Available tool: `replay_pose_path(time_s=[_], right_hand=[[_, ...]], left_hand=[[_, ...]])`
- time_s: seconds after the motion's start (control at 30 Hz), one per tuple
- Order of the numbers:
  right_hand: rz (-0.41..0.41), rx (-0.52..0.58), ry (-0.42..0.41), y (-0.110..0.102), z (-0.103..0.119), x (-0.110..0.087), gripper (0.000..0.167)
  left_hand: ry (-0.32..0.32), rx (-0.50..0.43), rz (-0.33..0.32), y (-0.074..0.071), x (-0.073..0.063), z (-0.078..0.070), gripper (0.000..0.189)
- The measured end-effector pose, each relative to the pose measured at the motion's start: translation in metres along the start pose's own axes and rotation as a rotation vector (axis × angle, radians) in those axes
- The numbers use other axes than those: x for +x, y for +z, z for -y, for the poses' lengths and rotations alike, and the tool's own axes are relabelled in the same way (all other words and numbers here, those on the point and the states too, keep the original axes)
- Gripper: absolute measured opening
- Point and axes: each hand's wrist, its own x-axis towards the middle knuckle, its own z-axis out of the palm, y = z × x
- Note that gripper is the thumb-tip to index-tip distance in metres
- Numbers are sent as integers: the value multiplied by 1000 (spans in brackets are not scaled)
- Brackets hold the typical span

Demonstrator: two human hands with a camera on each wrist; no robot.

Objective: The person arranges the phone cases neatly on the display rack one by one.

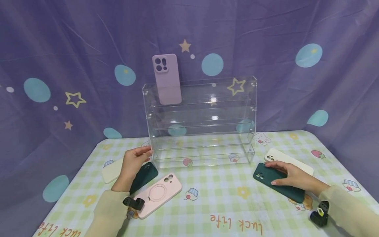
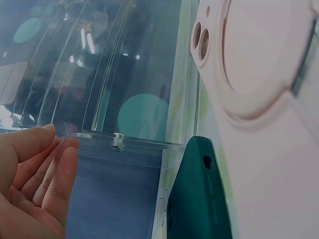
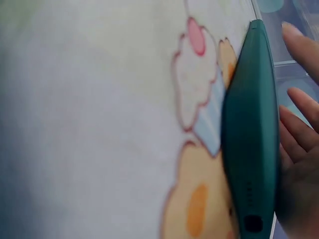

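A clear acrylic tiered display rack stands on the table. A lilac phone case leans upright on its top tier at the left. My left hand pinches the rack's left side edge with thumb and fingertips; the left wrist view shows this hand beside the clear panel. My right hand is spread loosely over a dark green phone case lying at the right. In the right wrist view, its fingers are straight and stand just past the green case.
Behind the right green case lies a white phone case. Near my left hand lie a cream case, another dark green case and a pink case with a ring. A purple curtain hangs behind the checked tablecloth.
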Motion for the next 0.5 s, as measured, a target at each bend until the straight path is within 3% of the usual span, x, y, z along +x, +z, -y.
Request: replay_pose_path(time_s=[0.17,0.33,0.5], right_hand=[[47,-110,-4,-2,2,-2,70],[42,-240,6,0,4,-3,81],[47,-286,24,2,7,-5,87]], left_hand=[[12,-12,-1,0,0,1,29],[13,-17,-4,-1,0,0,28],[15,-22,-3,0,0,0,28]])
